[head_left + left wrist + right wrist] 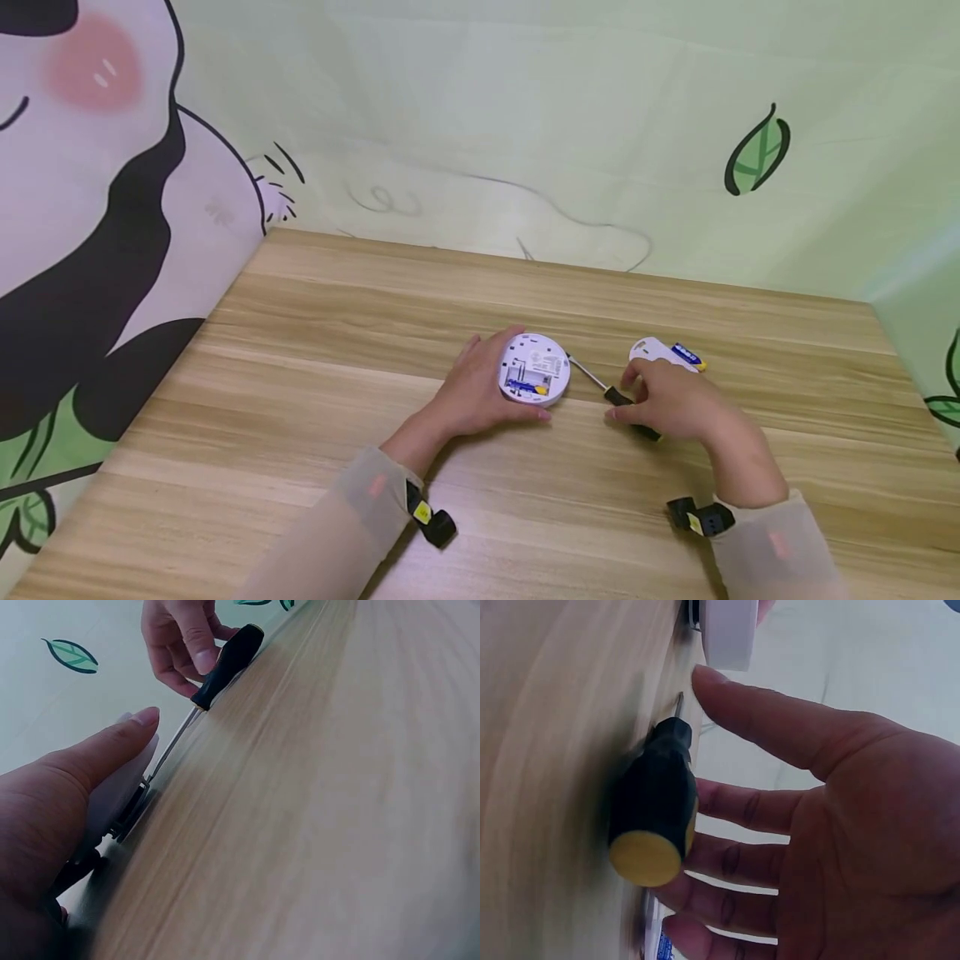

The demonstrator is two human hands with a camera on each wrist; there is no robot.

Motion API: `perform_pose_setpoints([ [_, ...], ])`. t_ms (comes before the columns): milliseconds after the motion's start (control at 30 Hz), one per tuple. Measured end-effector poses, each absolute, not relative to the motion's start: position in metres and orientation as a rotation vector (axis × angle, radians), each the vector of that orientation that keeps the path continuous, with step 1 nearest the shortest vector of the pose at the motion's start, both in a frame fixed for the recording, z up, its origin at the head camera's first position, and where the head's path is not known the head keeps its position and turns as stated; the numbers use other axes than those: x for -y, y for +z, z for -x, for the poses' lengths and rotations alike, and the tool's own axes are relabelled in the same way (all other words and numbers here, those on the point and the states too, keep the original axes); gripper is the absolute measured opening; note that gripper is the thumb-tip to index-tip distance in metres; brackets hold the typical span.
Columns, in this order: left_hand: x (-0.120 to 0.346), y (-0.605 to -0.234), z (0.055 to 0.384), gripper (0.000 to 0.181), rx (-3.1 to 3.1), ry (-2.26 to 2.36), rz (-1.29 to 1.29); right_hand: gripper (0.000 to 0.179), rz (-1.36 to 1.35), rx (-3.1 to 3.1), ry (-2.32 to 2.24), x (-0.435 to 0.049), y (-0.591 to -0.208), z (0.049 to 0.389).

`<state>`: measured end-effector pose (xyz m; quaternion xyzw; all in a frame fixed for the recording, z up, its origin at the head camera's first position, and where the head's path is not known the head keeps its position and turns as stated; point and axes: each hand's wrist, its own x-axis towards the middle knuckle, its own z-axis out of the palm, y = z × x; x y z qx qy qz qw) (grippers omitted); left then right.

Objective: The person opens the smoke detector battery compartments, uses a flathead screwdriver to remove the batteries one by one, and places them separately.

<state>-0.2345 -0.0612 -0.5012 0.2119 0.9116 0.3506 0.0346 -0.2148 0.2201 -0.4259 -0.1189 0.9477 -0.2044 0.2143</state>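
Holding the round device [534,357] at the bench [300,417], the left hand [483,390] pinches its edges; the right hand [678,396], loosely spread, seems set to take the screwdriver [616,397], contact unclear; closing those fingers should follow.

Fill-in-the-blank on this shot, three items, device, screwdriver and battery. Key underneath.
1. The ____ hand holds the round white device.
2. The screwdriver has a black handle whose butt end is ____.
3. The loose battery lies nearer the ____ hand.

Missing words: left; yellow; right.
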Motion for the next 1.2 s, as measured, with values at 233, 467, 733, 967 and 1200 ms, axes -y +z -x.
perform_pose_setpoints([
  [233,0.062,-0.501,0.234,0.122,-2.8,1.073,-0.66,0.045,0.33,-2.661,-0.489,-0.216,-0.429,0.212],
  [467,0.062,-0.502,0.234,0.119,-2.797,1.089,-0.655,0.032,0.316,-2.724,-0.431,-0.211,-0.433,0.21],
  [733,0.063,-0.502,0.233,0.117,-2.793,1.143,-0.64,0.024,0.352,-2.746,-0.417,-0.211,-0.435,0.211],
  [967,0.062,-0.502,0.233,0.116,-2.754,1.332,-0.546,0.022,0.404,-2.754,-0.526,-0.216,-0.432,0.215],
  [1200,0.062,-0.504,0.233,0.117,-2.714,1.47,-0.462,0.019,0.429,-2.807,-0.658,-0.223,-0.424,0.216],
])
